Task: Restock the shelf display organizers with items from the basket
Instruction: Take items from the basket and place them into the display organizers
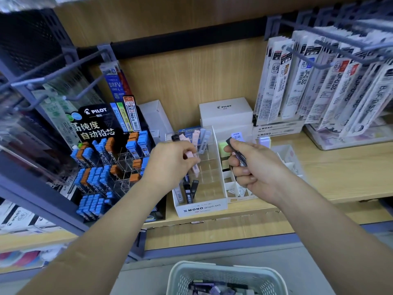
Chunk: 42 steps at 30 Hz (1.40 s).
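A white MONO graph MG organizer (202,208) with clear grid cells stands on the wooden shelf. Its back cells and front left cells hold lead cases. My left hand (170,160) pinches a pink lead case (195,166) over the organizer's left cells. My right hand (253,165) grips several dark lead cases (239,154) just right of the organizer. A pale green basket (225,277) with purple and dark cases sits at the bottom of the view.
A black PILOT display (106,158) of blue and orange lead cases stands to the left. White PILOT boxes (225,111) sit behind. A white divided tray (234,188) lies right of the organizer. Refill packs (319,81) hang from hooks at upper right.
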### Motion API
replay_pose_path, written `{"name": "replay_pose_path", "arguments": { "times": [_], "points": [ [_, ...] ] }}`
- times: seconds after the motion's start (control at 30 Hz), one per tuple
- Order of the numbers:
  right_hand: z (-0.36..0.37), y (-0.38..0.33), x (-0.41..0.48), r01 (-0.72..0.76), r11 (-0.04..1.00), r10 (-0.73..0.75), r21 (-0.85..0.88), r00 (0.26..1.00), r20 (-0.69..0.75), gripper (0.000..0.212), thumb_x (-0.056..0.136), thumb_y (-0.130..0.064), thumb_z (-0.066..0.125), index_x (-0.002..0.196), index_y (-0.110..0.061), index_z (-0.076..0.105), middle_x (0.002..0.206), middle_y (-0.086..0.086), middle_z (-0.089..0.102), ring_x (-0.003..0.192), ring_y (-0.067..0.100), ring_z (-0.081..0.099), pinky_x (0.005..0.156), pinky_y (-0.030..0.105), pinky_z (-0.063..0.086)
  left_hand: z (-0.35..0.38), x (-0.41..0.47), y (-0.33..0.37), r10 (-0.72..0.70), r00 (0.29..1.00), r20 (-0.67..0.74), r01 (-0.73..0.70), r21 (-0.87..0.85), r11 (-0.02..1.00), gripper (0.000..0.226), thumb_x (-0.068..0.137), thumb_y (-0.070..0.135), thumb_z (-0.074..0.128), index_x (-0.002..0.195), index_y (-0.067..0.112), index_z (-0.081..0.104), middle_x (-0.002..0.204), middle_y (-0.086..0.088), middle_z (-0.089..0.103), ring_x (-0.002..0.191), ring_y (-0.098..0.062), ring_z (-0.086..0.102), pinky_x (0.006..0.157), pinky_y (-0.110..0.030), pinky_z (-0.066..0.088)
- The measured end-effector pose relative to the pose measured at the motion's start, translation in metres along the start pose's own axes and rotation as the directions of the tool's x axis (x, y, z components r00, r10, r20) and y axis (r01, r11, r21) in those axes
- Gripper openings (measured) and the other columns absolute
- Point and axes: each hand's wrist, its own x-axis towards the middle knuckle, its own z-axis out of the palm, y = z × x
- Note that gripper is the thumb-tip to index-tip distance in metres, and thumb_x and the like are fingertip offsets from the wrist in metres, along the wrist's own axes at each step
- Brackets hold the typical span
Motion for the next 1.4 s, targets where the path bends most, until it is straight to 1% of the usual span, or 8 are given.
{"name": "replay_pose_path", "arguments": {
  "times": [0.17,0.3,0.47,0.57,0.87,1.03,1.17,1.4],
  "points": [
    [0.0,-0.001,-0.001,-0.025,1.0,0.025,-0.01,1.0,0.005,0.02,0.097,-0.032,0.056,0.094,-0.013,0.06,0.055,-0.002,0.045,0.041,0.007,0.026,0.033,0.016,0.016,0.018,0.001,-0.007,0.059,0.998,0.02,-0.06,0.09,0.994,0.02,0.078,0.034,0.075,0.094,0.022,0.076,0.085,-0.003,0.065,0.09,-0.023,0.05,0.077,-0.03,0.044],
    [-0.001,0.0,-0.003,-0.029,0.999,0.029,-0.031,0.999,0.013,0.019,0.097,-0.031,0.055,0.093,-0.013,0.06,0.055,-0.003,0.044,0.041,0.007,0.026,0.033,0.016,0.017,0.025,0.001,-0.012,0.092,0.995,-0.044,-0.084,0.162,0.983,0.022,0.075,0.028,0.079,0.094,0.019,0.076,0.083,-0.002,0.051,0.091,-0.027,0.049,0.077,-0.032,0.045],
    [-0.001,-0.001,-0.002,-0.034,0.998,0.035,-0.046,0.999,0.009,0.018,0.096,-0.031,0.055,0.093,-0.014,0.06,0.056,-0.003,0.044,0.043,0.007,0.024,0.034,0.016,0.017,0.016,-0.001,-0.008,0.121,0.992,-0.035,-0.09,0.475,0.875,0.035,0.078,0.046,0.071,0.1,0.02,0.061,0.09,-0.003,0.06,0.095,-0.027,0.053,0.073,-0.036,0.039],
    [-0.001,-0.001,-0.004,-0.033,0.999,0.034,-0.042,0.999,0.013,0.018,0.096,-0.031,0.055,0.094,-0.014,0.06,0.056,-0.003,0.044,0.044,0.007,0.024,0.033,0.016,0.017,0.01,0.0,-0.003,0.109,0.993,-0.036,-0.07,0.552,0.831,0.035,0.083,0.05,0.064,0.101,0.021,0.057,0.088,0.0,0.065,0.095,-0.024,0.055,0.074,-0.035,0.037],
    [0.0,-0.001,-0.008,-0.037,0.998,0.038,-0.052,0.999,0.03,0.021,0.097,-0.032,0.055,0.091,-0.013,0.062,0.059,-0.002,0.045,0.043,0.007,0.027,0.034,0.016,0.017,0.017,0.0,-0.005,0.196,0.98,-0.021,-0.155,0.537,0.829,0.017,0.076,0.035,0.073,0.084,0.02,0.071,0.078,0.002,0.068,0.087,-0.024,0.056,0.067,-0.032,0.04],
    [0.001,-0.002,-0.008,-0.075,0.992,0.069,0.1,0.995,0.067,0.021,0.098,-0.023,0.049,0.102,-0.008,0.064,0.062,0.003,0.049,0.042,0.009,0.027,0.034,0.016,0.017,0.024,0.0,-0.007,0.259,0.964,-0.056,-0.194,0.515,0.835,0.024,0.069,0.033,0.08,0.076,0.013,0.068,0.073,-0.002,0.065,0.079,-0.027,0.056,0.061,-0.032,0.044],
    [0.0,0.0,-0.008,-0.061,0.989,0.047,0.137,0.993,0.104,0.015,0.099,-0.013,0.049,0.102,-0.003,0.06,0.069,0.007,0.052,0.045,0.01,0.036,0.035,0.016,0.023,0.026,0.003,-0.008,0.281,0.958,-0.052,-0.228,0.454,0.861,0.012,0.068,0.018,0.079,0.073,0.016,0.068,0.07,0.0,0.066,0.076,-0.024,0.056,0.063,-0.031,0.044],
    [-0.004,0.002,-0.009,-0.031,0.997,0.028,0.074,0.999,0.043,0.015,0.099,-0.012,0.051,0.089,-0.007,0.059,0.071,0.007,0.057,0.049,0.011,0.04,0.038,0.015,0.025,0.023,0.007,-0.013,0.404,0.913,0.065,-0.401,0.332,0.854,0.05,0.057,-0.006,0.079,0.1,0.019,0.073,0.079,0.001,0.067,0.077,-0.027,0.057,0.061,-0.032,0.051]
  ]
}}
